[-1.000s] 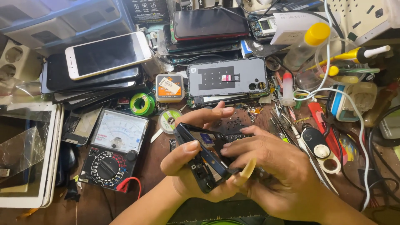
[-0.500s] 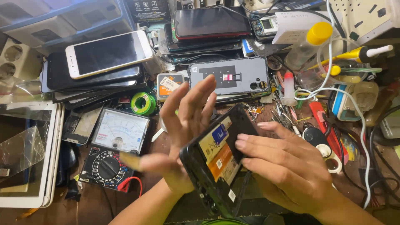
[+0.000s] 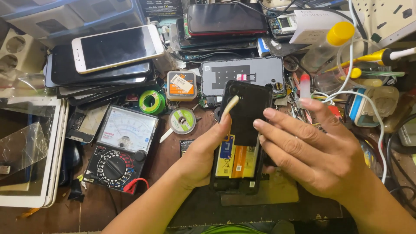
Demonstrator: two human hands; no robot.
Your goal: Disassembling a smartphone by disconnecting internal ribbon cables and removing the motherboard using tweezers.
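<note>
A black phone [image 3: 249,112] with its back off is held upright over the desk, and its battery [image 3: 236,161] shows a yellow, orange and blue label. My left hand [image 3: 201,158] grips the phone's left edge. A thin cream pry stick [image 3: 229,106] pokes up from the fingertips of that hand and lies across the phone's dark upper part. My right hand [image 3: 314,151] comes in from the right, with its fingers laid flat over the phone's right edge.
An analog multimeter [image 3: 121,149] lies to the left. Behind the phone are a green wire spool [image 3: 151,102], a solder reel [image 3: 182,120], a small tin [image 3: 181,85] and a grey phone back cover [image 3: 255,69]. Stacked phones [image 3: 112,54] sit at the back left, a tablet [image 3: 26,151] far left, and a yellow-capped bottle [image 3: 329,43] with cables on the right.
The phone has turned over from being clasped low in both hands to standing lengthwise with its open back facing me. My left hand, spread open half a second ago, is now closed on its left edge.
</note>
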